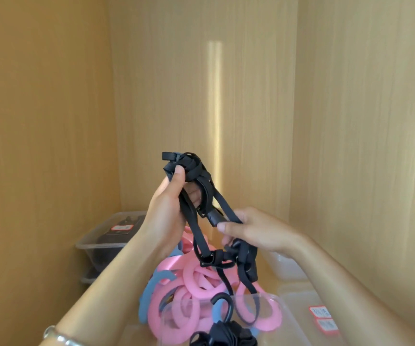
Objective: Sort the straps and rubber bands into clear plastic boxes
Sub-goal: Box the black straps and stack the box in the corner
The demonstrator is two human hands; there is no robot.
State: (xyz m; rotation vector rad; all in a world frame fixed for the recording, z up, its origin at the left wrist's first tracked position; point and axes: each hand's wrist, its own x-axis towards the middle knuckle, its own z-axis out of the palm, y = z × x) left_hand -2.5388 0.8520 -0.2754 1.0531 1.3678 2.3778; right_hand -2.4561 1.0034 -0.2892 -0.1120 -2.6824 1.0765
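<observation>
A tangle of black straps hangs in the air at the middle of the head view. My left hand grips its upper knot, thumb pressed on the bundle. Lower and to the right, my right hand pinches another part of the same straps, with loose loops and buckles dangling beneath it. Below lies a heap of pink rubber bands with a few blue bands at its left. More black straps sit in a clear plastic box at the bottom.
A clear lidded box with dark contents and a red-edged label stands stacked at the back left. Another clear box lid with red-edged labels lies at the right. Wooden panel walls close in the left, back and right sides.
</observation>
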